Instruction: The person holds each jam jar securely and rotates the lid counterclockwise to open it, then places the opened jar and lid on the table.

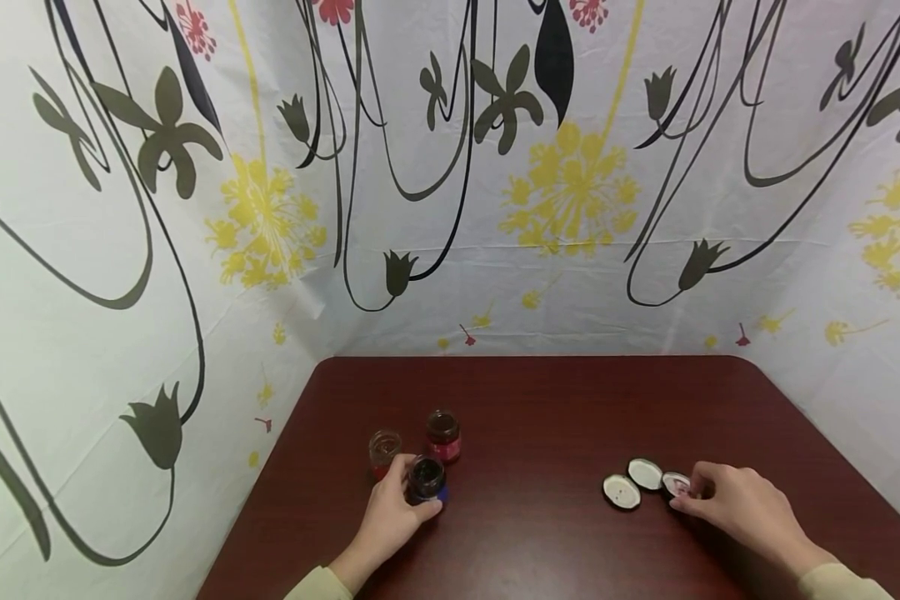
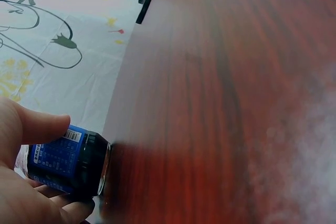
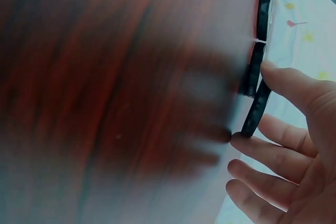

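Note:
On the left side of the table, my left hand (image 1: 390, 510) holds an uncapped dark glass jar (image 1: 426, 477) with thumb and fingers around it. The jar's blue label (image 2: 56, 153) with a barcode shows in the left wrist view. Far to the right, my right hand (image 1: 746, 504) pinches a round lid (image 3: 256, 109) with a black rim and white inside. That lid is tilted, one edge raised against its neighbours. Two more lids, one nearer (image 1: 621, 492) and one farther (image 1: 644, 474), lie beside it with their white insides up.
Just behind the held jar stand two other uncapped glass jars, one with reddish contents (image 1: 385, 450) and one with a pink label (image 1: 444, 435). The dark red-brown wooden table (image 1: 532, 417) ends at a flower-patterned white cloth (image 1: 450, 208) at the back and sides.

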Motion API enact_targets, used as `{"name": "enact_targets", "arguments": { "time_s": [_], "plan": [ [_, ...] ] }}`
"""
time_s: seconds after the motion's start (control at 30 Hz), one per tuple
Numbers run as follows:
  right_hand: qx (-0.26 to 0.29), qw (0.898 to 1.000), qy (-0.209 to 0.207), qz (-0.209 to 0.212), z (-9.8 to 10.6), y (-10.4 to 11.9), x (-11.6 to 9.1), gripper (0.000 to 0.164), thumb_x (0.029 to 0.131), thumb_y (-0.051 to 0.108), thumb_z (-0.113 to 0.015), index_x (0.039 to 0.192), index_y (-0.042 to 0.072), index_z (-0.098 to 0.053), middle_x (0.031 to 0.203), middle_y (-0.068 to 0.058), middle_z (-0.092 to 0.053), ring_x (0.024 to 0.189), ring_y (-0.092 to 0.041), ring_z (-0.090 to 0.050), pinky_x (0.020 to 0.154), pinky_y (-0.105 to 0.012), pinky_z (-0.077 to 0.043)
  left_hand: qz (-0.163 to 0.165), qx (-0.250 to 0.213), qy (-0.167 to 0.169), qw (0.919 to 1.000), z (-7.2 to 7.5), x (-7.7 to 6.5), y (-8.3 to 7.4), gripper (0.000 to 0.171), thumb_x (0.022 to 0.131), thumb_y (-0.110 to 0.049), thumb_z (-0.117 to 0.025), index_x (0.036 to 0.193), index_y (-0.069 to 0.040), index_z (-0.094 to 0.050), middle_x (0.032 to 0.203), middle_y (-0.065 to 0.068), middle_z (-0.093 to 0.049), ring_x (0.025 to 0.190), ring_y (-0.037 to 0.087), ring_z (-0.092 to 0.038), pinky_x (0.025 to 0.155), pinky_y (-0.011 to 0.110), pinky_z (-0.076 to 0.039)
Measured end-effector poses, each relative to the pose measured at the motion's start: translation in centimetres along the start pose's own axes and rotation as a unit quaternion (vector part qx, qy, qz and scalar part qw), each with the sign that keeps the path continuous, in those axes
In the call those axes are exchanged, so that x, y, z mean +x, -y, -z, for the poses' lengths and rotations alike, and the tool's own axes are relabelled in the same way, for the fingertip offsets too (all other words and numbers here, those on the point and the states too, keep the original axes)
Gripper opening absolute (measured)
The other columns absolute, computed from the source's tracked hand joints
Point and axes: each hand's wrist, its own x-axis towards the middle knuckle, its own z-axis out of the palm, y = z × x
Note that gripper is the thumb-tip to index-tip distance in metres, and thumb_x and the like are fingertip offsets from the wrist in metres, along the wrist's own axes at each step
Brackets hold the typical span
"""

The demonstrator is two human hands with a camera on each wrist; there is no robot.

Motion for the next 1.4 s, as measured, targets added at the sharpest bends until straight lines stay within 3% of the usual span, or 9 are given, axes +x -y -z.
{"name": "enact_targets", "arguments": {
  "time_s": [0.2, 0.33, 0.5, 0.67, 0.83, 1.2, 1.4],
  "plan": [
    [-0.012, 1.0, -0.013, 0.017, 0.1, -0.5, -0.1, 0.065, 0.071, 0.065, -0.08, 0.116, 0.019, -0.069, 0.089, -0.002, -0.072, 0.073, -0.026, -0.066, 0.049, -0.046, -0.043, 0.003, -0.008, 0.004, 1.0, 0.1, 0.0, 0.1, 0.065, 0.076, -0.019, -0.088, 0.129, -0.015, -0.05, 0.13, 0.015, -0.062, 0.124, 0.033, -0.059, 0.099, 0.05, -0.048],
    [-0.023, 0.999, -0.01, 0.027, 0.1, -0.6, -0.4, 0.074, 0.072, 0.061, -0.082, 0.129, 0.016, -0.067, 0.091, -0.007, -0.072, 0.073, -0.028, -0.066, 0.048, -0.048, -0.043, 0.002, -0.008, 0.005, 1.0, 0.0, -0.2, 0.2, 0.067, 0.076, -0.02, -0.089, 0.13, -0.014, -0.05, 0.132, 0.017, -0.061, 0.123, 0.034, -0.059, 0.097, 0.05, -0.049],
    [-0.028, 0.999, 0.025, 0.017, 0.2, -0.6, -0.3, 0.075, 0.074, 0.06, -0.08, 0.133, 0.016, -0.065, 0.081, 0.0, -0.068, 0.066, -0.018, -0.059, 0.047, -0.042, -0.04, 0.005, -0.012, 0.0, 0.9999, 0.1, -0.4, 0.1, 0.066, 0.076, -0.019, -0.088, 0.131, -0.014, -0.05, 0.132, 0.016, -0.061, 0.123, 0.032, -0.059, 0.097, 0.047, -0.05],
    [-0.034, 0.998, 0.049, 0.016, 0.5, -0.4, -0.2, 0.075, 0.075, 0.06, -0.079, 0.132, 0.013, -0.065, 0.082, -0.002, -0.069, 0.061, -0.014, -0.054, 0.046, -0.039, -0.039, 0.003, -0.013, -0.006, 0.9999, 0.1, -0.6, 0.0, 0.066, 0.076, -0.019, -0.088, 0.131, -0.015, -0.051, 0.132, 0.015, -0.062, 0.123, 0.03, -0.059, 0.097, 0.044, -0.049],
    [-0.046, 0.997, 0.045, 0.03, 0.4, -0.2, -0.4, 0.072, 0.075, 0.058, -0.08, 0.128, 0.012, -0.067, 0.078, -0.002, -0.068, 0.057, -0.013, -0.051, 0.045, -0.039, -0.039, 0.002, 0.001, -0.006, 1.0, 0.1, -0.8, 0.1, 0.066, 0.076, -0.023, -0.088, 0.131, -0.016, -0.051, 0.131, 0.014, -0.063, 0.122, 0.029, -0.06, 0.097, 0.045, -0.049],
    [-0.059, 0.997, 0.032, 0.042, 0.5, -0.5, -0.6, 0.067, 0.073, 0.053, -0.084, 0.125, 0.013, -0.069, 0.091, -0.011, -0.072, 0.062, -0.017, -0.059, 0.046, -0.043, -0.042, -0.003, 0.033, -0.015, 0.9993, 0.0, -1.1, -0.1, 0.068, 0.073, -0.027, -0.09, 0.129, -0.017, -0.054, 0.127, 0.012, -0.065, 0.116, 0.029, -0.064, 0.096, 0.049, -0.05],
    [-0.054, 0.997, 0.027, 0.042, 0.4, -0.7, -0.7, 0.064, 0.072, 0.051, -0.085, 0.122, 0.014, -0.07, 0.095, -0.011, -0.073, 0.065, -0.019, -0.062, 0.047, -0.043, -0.044, -0.014, 0.016, -0.022, 0.9995, 0.1, -1.1, -0.4, 0.074, 0.072, -0.019, -0.09, 0.136, -0.014, -0.053, 0.132, 0.01, -0.063, 0.118, 0.026, -0.063, 0.096, 0.042, -0.05]
  ]
}}
